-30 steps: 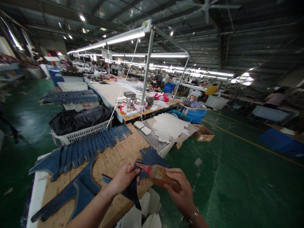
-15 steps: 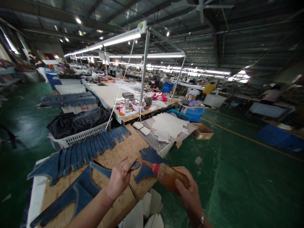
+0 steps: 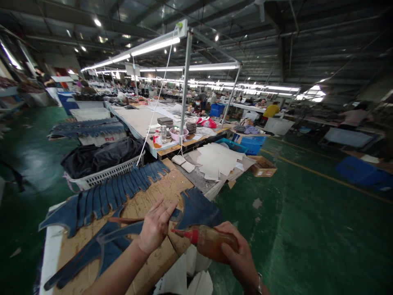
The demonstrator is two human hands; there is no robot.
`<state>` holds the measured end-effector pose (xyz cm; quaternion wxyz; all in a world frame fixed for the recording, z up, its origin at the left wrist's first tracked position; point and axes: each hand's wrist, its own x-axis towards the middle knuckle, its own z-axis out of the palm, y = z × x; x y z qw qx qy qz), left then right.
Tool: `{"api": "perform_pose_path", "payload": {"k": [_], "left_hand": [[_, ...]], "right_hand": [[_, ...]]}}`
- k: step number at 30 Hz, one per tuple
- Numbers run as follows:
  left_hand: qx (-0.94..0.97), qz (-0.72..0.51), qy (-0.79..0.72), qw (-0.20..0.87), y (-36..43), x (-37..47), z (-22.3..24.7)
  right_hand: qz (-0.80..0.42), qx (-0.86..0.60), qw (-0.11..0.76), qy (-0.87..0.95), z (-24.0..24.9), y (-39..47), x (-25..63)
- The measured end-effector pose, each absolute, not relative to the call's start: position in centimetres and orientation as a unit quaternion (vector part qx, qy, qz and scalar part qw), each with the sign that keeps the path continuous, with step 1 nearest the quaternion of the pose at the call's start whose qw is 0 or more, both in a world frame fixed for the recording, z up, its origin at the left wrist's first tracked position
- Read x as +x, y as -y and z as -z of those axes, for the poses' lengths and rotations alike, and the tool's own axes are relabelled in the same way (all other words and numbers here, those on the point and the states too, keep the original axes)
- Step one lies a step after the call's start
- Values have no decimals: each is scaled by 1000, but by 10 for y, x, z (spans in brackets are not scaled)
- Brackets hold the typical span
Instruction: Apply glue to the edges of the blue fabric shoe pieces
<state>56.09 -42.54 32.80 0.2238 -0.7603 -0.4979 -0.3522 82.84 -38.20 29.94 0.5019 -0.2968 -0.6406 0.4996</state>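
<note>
My right hand (image 3: 238,254) is wrapped round a squeeze bottle (image 3: 215,244) of amber liquid, tilted so its red nozzle points left. The nozzle tip is just below and close to the end of a blue leather-like cut piece (image 3: 113,241). My left hand (image 3: 156,227) pinches that piece near its end, which sticks out past my fingers; part of the grip is hidden under the hand. Another blue cut piece (image 3: 199,208) lies just to the right, on the brown cardboard (image 3: 153,192) that covers the table.
Overlapping blue pieces (image 3: 104,192) form a row along the table's left side. Beyond it stands a white basket (image 3: 107,175) with black material. Pale sheets (image 3: 217,157) lie ahead, near an open carton (image 3: 260,166) on the green floor. A metal post (image 3: 186,82) rises from the farther table.
The bottle in my right hand has moved left and down, its nozzle going from above the piece's end to below it. My left hand has barely moved; the held piece has shifted slightly.
</note>
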Motion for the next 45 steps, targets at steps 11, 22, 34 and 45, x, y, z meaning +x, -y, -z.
{"api": "perform_pose_path", "payload": {"k": [11,22,34,45], "left_hand": [[-750,353,501,248,425,560,-315],[-765,332,505,223,427,562,-315],[-760,339,504,231,420,576,-307],[-779,329,494,203,405,598,-295]], "right_hand": [[-520,-394,528,543,-277,371,829],[-592,-323,509,534,-274,386,824],[-582,-379,538,478,-263,385,842],[-608,-387,536,439,-251,379,857]]}}
